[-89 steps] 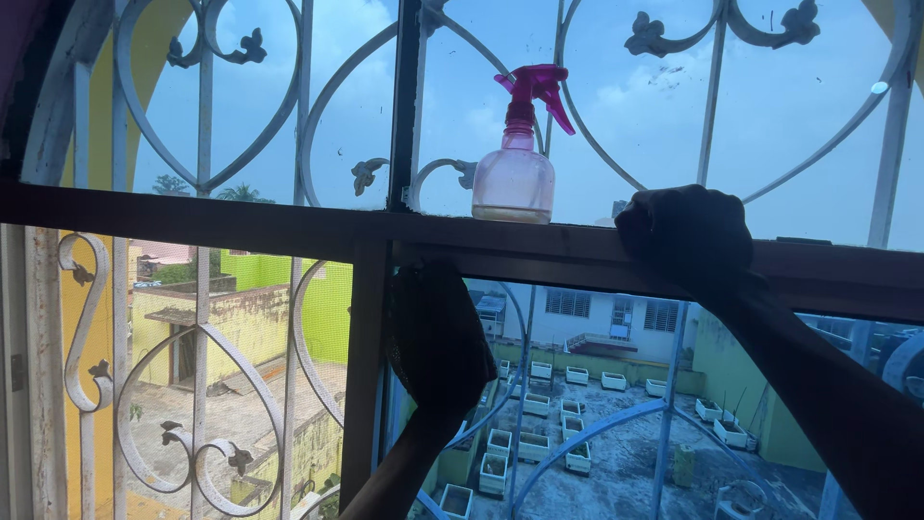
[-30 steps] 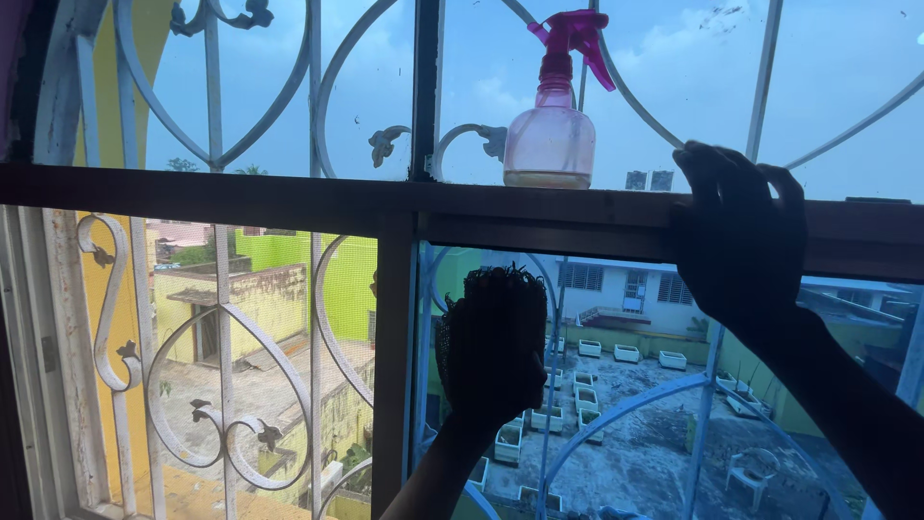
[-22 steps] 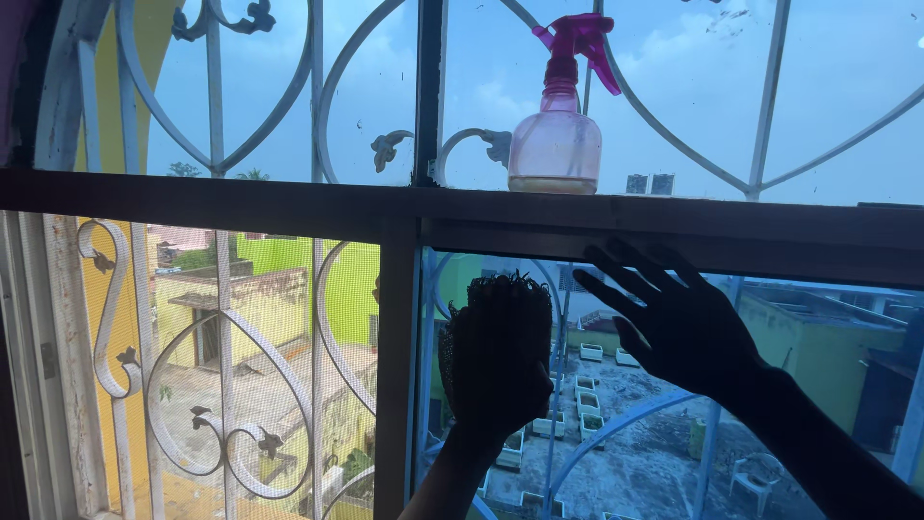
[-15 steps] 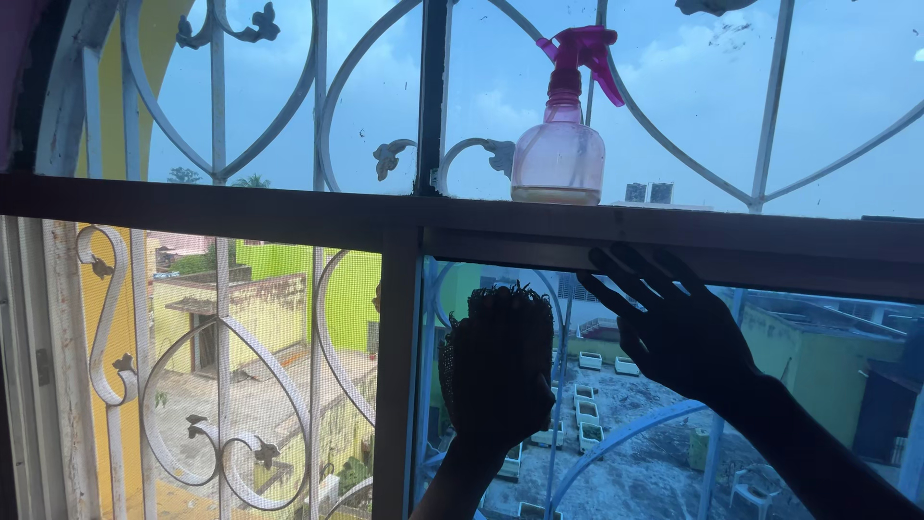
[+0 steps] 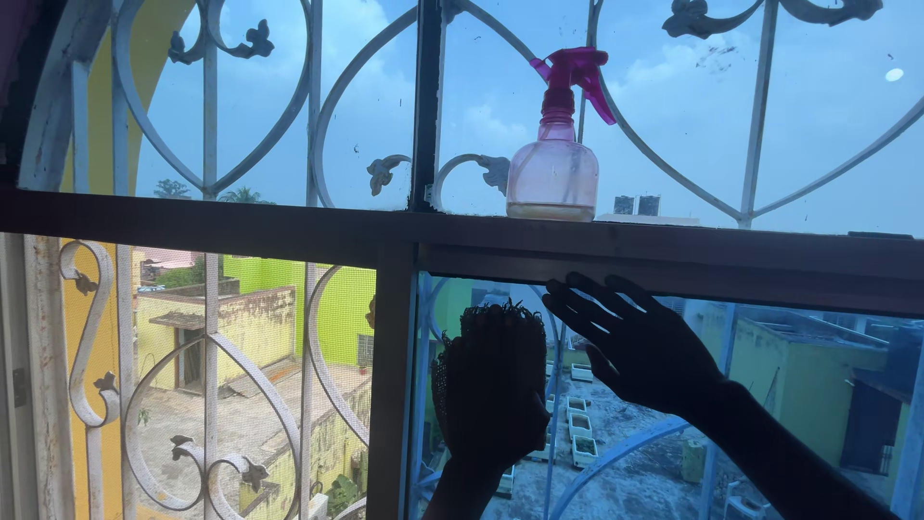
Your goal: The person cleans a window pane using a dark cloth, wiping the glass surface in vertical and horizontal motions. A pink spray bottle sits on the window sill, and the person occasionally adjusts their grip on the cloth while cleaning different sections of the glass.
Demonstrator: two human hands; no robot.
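Glass of the lower window pane (image 5: 818,404), below the dark wooden crossbar (image 5: 674,252), is taking both hands: the right hand (image 5: 640,342) is lying open, fingers spread flat, at three o'clock from the left. The left hand (image 5: 491,385) is pressing a dark frayed scrubbing pad (image 5: 481,318) against the pane, and a clear round spray bottle with a pink trigger (image 5: 554,144) is standing on the crossbar at twelve o'clock.

Translucent plastic spray bottle (image 5: 553,173) (glossy), painted metal grille (image 5: 212,96).
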